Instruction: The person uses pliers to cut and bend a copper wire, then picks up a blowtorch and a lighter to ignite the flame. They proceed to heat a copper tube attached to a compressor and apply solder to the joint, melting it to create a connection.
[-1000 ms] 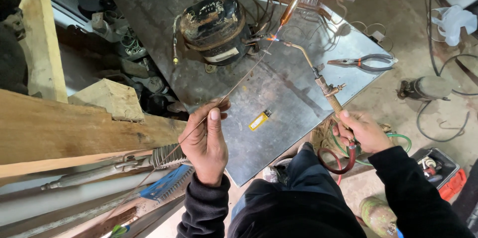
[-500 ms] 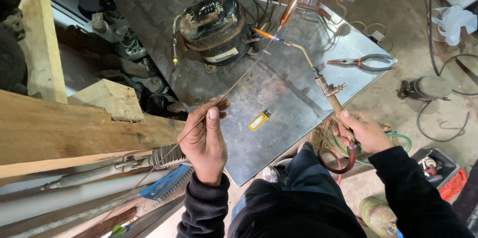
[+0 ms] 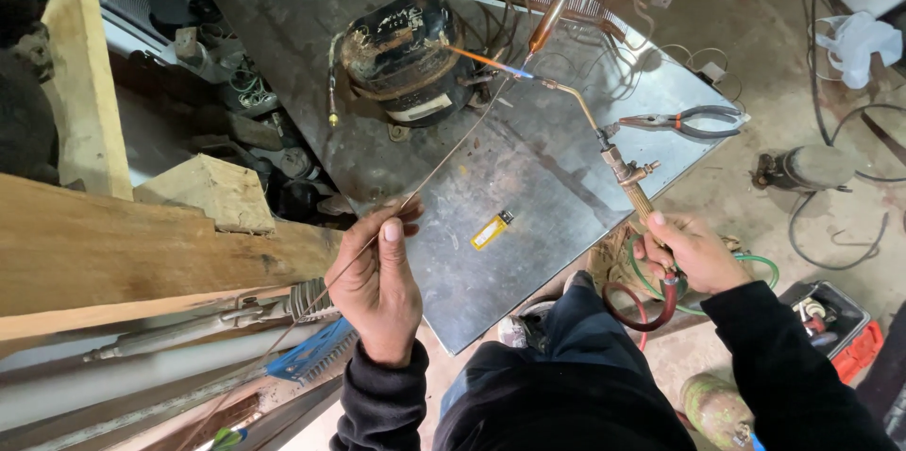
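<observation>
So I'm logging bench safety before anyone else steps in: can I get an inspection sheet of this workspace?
Surface: grey sheet-metal panel, scuffed, laid flat.
Job's things: black rounded compressor on the panel; lit brass gas torch, flame aimed at the tubing beside it; thin metal filler rod.
Clutter: dark-handled pliers, small yellow lighter.
Hands: left hand fingers pinch the rod; right hand grips the torch.
Cables: red and green hoses looped below the torch.
Surroundings: wooden planks, concrete floor.

Thin brazing rod (image 3: pixel 444 154) slants toward the lit torch (image 3: pixel 604 144) flame — tips seemingly just apart.
</observation>
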